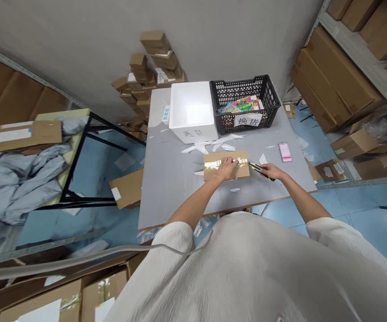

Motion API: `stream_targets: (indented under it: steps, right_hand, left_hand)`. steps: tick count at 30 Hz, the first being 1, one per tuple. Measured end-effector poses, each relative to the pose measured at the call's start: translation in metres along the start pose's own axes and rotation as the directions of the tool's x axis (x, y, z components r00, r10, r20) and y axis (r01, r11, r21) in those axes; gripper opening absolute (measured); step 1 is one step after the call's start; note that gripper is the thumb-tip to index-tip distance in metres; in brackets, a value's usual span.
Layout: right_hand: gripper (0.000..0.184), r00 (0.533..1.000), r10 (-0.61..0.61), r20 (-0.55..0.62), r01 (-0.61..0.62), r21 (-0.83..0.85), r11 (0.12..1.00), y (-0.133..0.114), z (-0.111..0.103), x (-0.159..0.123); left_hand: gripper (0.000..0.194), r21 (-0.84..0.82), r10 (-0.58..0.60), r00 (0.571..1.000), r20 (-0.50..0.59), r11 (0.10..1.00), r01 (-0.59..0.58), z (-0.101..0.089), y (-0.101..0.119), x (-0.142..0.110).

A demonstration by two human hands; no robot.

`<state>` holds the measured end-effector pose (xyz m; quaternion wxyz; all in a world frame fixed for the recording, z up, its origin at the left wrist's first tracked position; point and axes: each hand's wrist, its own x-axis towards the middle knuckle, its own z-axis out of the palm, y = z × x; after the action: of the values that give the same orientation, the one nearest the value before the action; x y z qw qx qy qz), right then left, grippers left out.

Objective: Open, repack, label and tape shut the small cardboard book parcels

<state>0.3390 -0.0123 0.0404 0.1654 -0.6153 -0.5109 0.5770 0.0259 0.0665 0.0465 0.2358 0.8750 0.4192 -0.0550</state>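
A small brown cardboard box [210,173] with clear tape along its top lies on the grey table [176,188]. My left hand [227,168] rests flat on the box's top, fingers stretched over the tape. In my right hand [271,171] is a black and yellow utility knife [257,168], its front end at the box's right edge. Whether the blade touches the tape is too small to tell. Torn white paper scraps [198,147] lie just behind the box.
Behind the box stand a white foam bin [193,134] and a black plastic crate [222,127] holding colourful packets. A pink and white card [285,152] lies at the right. Stacked cartons [155,42] line the wall; grey parcels [28,179] fill a left-hand table. A cable [129,248] crosses at lower left.
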Motion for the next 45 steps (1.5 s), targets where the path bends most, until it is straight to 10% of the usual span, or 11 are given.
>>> stream_targets:
  steps: [11, 16, 21, 30, 45]
  right_hand:
    - [0.038, 0.992, 0.044, -0.117, -0.034, 0.087, 0.996, 0.015, -0.003, -0.016]
    - [0.042, 0.979, -0.043, -0.197, 0.057, 0.067, 0.996, 0.007, -0.004, -0.015]
    - [0.044, 0.949, -0.212, -0.234, 0.156, -0.237, 0.959, -0.004, 0.000, -0.019]
    - [0.045, 0.917, -0.379, -0.121, 0.164, -0.753, 0.637, -0.015, 0.003, -0.014]
    - [0.043, 0.906, -0.381, -0.183, 0.191, -0.627, 0.755, -0.006, 0.009, -0.005]
  left_hand:
    - [0.092, -0.043, 0.020, 0.998, -0.060, 0.999, -0.023, 0.003, -0.004, -0.004]
    - [0.047, -0.083, -0.100, 0.975, -0.198, 0.993, 0.085, -0.001, 0.003, 0.004]
    - [0.044, 0.007, -0.144, 0.968, -0.205, 0.989, 0.149, -0.004, 0.006, 0.016]
    - [0.067, 0.096, -0.079, 0.990, -0.117, 0.991, 0.090, -0.009, 0.003, 0.039]
    - [0.073, -0.004, -0.026, 0.966, -0.259, 1.000, 0.026, 0.010, 0.011, 0.015]
